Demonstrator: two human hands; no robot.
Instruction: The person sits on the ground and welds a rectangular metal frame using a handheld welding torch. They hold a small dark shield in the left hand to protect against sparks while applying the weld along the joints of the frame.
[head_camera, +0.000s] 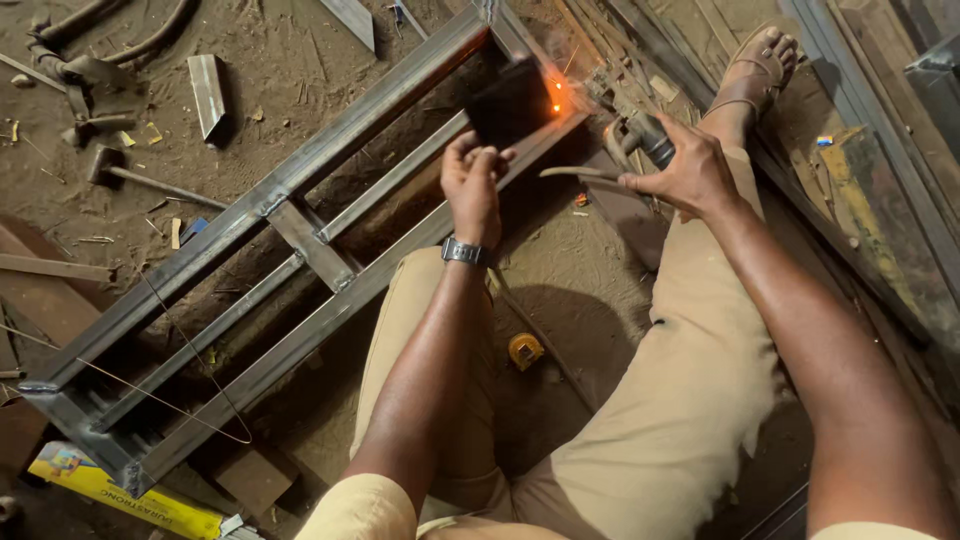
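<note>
L hand (472, 180), fingers clenched round a dark welding shield (508, 100), holds it up over the steel frame (300, 260), w/ a wristwatch (464, 251) below. R hand (685, 170) has fingers grasping an electrode holder (635, 135); its tip meets the frame's far end by orange sparks (556, 97). Frame lies diagonally on the dirt floor (280, 60), touching it, just beside the person's knees. Hammer (135, 178) lies well apart at left; yellow tape measure (524, 350) sits between the legs.

Dim, warm light overall; orange sparks (556, 95) glow at upper centre. Deep shadows under the steel frame (300, 250). Frame corners dark, slightly soft.
</note>
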